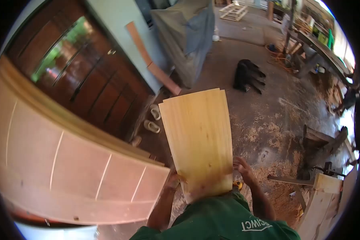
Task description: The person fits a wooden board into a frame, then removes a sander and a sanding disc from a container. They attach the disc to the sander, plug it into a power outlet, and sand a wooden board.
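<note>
A wide pale wooden panel point(198, 136) with small knots extends forward from my body. Its stepped far edge suggests more than one board stacked together. My left hand point(173, 181) grips the left edge near my body, its fingers partly hidden by the wood. On the opposite edge, my right hand point(243, 168) has its fingers curled against the side. Below the right hand, a small yellow object point(237, 185) shows at my waist, partly covered by the panel.
A large pinkish door-like panel point(80, 168) with light grooves stands close on my left. Slip-on shoes point(152, 126) lie by the dark door point(88, 76). A black dog point(246, 76) lies on the floor ahead. Wood shavings, planks point(320, 204) and a workbench point(324, 48) are to the right.
</note>
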`<state>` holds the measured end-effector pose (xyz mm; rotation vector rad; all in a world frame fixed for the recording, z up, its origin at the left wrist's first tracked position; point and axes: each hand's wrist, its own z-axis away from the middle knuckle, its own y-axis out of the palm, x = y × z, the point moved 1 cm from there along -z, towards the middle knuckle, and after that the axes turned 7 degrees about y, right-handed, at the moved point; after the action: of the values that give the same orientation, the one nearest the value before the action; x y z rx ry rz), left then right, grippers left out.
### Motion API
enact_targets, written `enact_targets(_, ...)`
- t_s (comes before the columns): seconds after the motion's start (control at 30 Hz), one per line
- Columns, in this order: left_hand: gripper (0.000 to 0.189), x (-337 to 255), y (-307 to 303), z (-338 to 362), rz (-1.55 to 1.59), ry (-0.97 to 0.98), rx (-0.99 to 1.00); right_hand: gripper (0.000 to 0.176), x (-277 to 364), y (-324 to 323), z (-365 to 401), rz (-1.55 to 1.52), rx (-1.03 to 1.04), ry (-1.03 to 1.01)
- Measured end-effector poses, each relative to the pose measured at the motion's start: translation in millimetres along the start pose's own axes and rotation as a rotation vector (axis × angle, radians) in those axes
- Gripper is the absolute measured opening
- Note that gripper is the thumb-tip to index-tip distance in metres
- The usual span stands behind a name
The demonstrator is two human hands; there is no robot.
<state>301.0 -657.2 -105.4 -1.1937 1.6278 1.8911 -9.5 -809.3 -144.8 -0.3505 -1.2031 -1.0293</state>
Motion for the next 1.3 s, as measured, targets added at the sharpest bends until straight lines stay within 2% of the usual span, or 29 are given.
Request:
enact_targets(0.1,0.032,2.8,-19.3,-89.7,0.115,-0.151,0.041,0.064,75.7,13.0,-91.6,0.08,0.033,0.016)
enact_targets(0.13,0.022,10.8,-19.7,-123.1,0.149,-0.025,0.152,0.053,101.9,8.2,-115.1,0.16,0.081,0.027)
enact_targets(0.17,0.022,20.4,-30.2,-158.0,0.154,-0.029,0.164,0.043,124.2,6.9,-140.8,0.236,0.133,0.039)
enact_targets(0.2,0.019,33.3,-46.7,-191.9,0.111,0.008,0.212,0.025,150.3,11.9,-158.3,0.142,0.077,0.08)
enact_targets(0.23,0.017,46.0,-63.4,-223.1,0.069,0.035,0.255,0.025,172.2,9.1,-178.4,0.135,0.067,0.087)
enact_targets(0.3,0.019,67.6,-93.5,-296.7,0.012,0.014,0.323,0.025,214.1,4.4,-214.3,0.336,0.1,0.125)
enact_targets(0.33,0.021,63.4,-86.3,-346.7,-0.04,0.039,0.412,0.027,264.1,11.6,-222.7,0.453,0.074,0.051)
enact_targets(0.37,0.024,69.3,-75.9,-392.4,-0.107,0.01,0.377,0.027,284.6,14.9,-236.3,0.45,0.055,0.051)
enact_targets(0.4,0.027,71.2,-56.4,-441.1,-0.18,-0.018,0.346,0.029,308.1,19.8,-250.7,0.55,-0.051,0.017)
enact_targets(0.43,0.033,64.6,-19.6,-494.6,-0.298,-0.069,0.239,0.031,330.1,25.2,-269.8,0.642,-0.17,-0.024)
enact_targets(0.47,0.039,62.0,22.1,-543.2,-0.407,-0.116,0.135,0.041,354.1,30.2,-286.2,0.674,-0.254,-0.084)
enact_targets(0.5,0.048,123.2,0.3,-602.7,-0.197,0.043,0.203,0.041,361.1,19.0,-309.3,0.672,-0.288,-0.063)
enact_targets(0.53,0.067,159.2,-52.2,-653.6,0.568,-0.433,0.117,0.049,360.4,2.9,-333.9,0.969,-0.373,-0.347)
enact_targets(0.57,0.067,159.8,-45.4,-678.8,0.504,-0.489,0.078,0.057,362.3,-9.4,-345.9,1.261,-0.442,-0.619)
enact_targets(0.6,0.067,151.5,-18.1,-690.1,0.34,-0.497,0.089,0.065,362.5,-25.4,-349.1,1.386,-0.405,-0.502)
enact_targets(0.63,0.068,143.0,6.1,-704.7,0.255,-0.521,0.112,0.061,370.7,-35.4,-357.7,1.512,-0.418,-0.438)
enact_targets(0.77,0.069,174.7,60.9,-781.9,0.229,-0.653,0.235,0.056,393.5,-90.3,-416.6,1.709,-0.506,-0.358)
enact_targets(0.8,0.07,188.6,71.4,-795.7,0.247,-0.685,0.258,0.055,381.3,-104.6,-419.3,1.763,-0.505,-0.299)
enact_targets(0.83,0.07,198.3,84.9,-817.8,0.246,-0.71,0.281,0.055,385.5,-113.6,-440.7,1.743,-0.498,-0.27)
enact_targets(0.9,0.071,213.4,115.3,-860.9,0.254,-0.742,0.345,0.054,406.8,-143.0,-489.2,1.484,-0.563,-0.191)
enact_targets(0.97,0.072,215.6,150.3,-906.6,0.247,-0.762,0.416,0.053,428.7,-179.1,-536.1,1.467,-0.61,-0.282)
enact_targets(1.03,0.072,213.0,191.5,-959.2,0.242,-0.777,0.474,0.059,451.5,-211.2,-571.0,1.16,-0.676,-0.196)
enact_targets(1.1,0.073,201.1,229.6,-1013.1,0.251,-0.814,0.553,0.054,476.3,-247.9,-607.9,0.995,-0.803,-0.19)
enact_targets(1.17,0.08,172.9,278.2,-1076.0,0.548,-1.072,0.645,0.051,506.9,-288.8,-642.6,0.642,-0.782,0.198)
enact_targets(1.2,0.082,157.1,293.9,-1101.4,0.428,-1.065,0.551,0.051,507.5,-316.8,-662.1,0.654,-0.76,0.196)
enact_targets(1.23,0.082,162.5,290.0,-1132.7,0.433,-1.05,0.541,0.04,492.7,-351.6,-687.5,0.714,-0.849,0.135)
enact_targets(1.27,0.084,173.7,278.2,-1170.7,0.432,-1.017,0.586,0.031,474.7,-385.1,-717.7,0.766,-0.938,0.079)
enact_targets(1.3,0.085,183.1,266.9,-1201.5,0.435,-0.987,0.633,0.031,450.8,-417.6,-741.7,0.77,-0.928,0.086)
